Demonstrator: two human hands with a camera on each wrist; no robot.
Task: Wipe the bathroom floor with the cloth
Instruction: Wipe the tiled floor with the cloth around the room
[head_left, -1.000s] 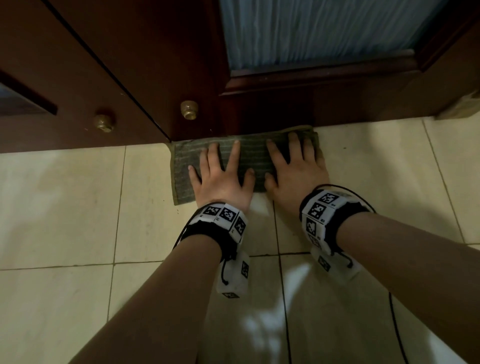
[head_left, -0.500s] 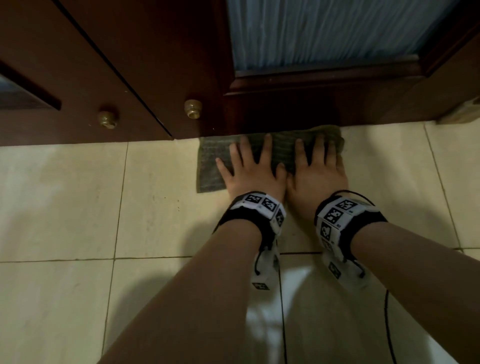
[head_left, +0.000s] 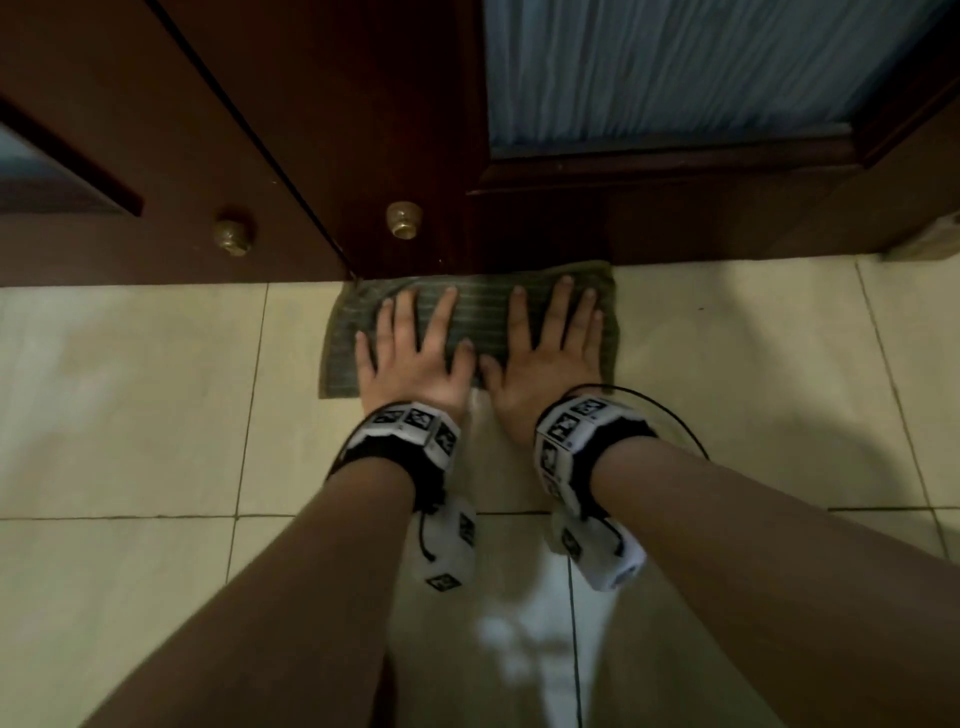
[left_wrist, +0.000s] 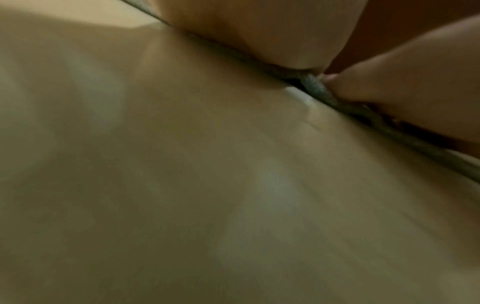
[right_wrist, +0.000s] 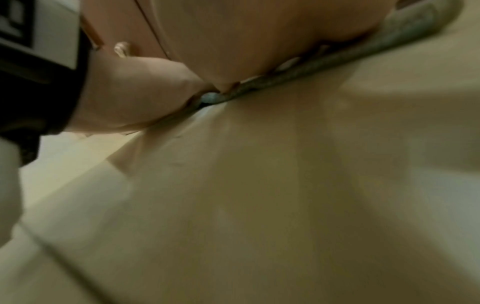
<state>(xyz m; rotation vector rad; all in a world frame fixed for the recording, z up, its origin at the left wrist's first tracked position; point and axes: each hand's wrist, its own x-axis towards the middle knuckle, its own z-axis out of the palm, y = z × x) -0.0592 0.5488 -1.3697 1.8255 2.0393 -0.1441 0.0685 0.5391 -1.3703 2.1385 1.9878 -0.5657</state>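
Observation:
A grey-green striped cloth (head_left: 483, 317) lies flat on the cream tiled floor (head_left: 156, 415), its far edge against the foot of the dark wooden door. My left hand (head_left: 415, 348) presses on the cloth's left half with straight, spread fingers. My right hand (head_left: 550, 348) presses on the right half the same way, thumbs nearly meeting. The wrist views are blurred; each shows a palm on the cloth's edge (left_wrist: 319, 90) (right_wrist: 298, 72) just above the tile.
A dark wooden door (head_left: 571, 218) with a frosted glass panel (head_left: 675, 67) and a cabinet with two brass knobs (head_left: 403, 219) (head_left: 234, 237) stand right behind the cloth. Tile stretches left, right and toward me. A black cable (head_left: 670, 415) loops by my right wrist.
Both hands slid the cloth right along the door's foot, then a little back left. The hands, close together half a second ago, have spread slightly apart.

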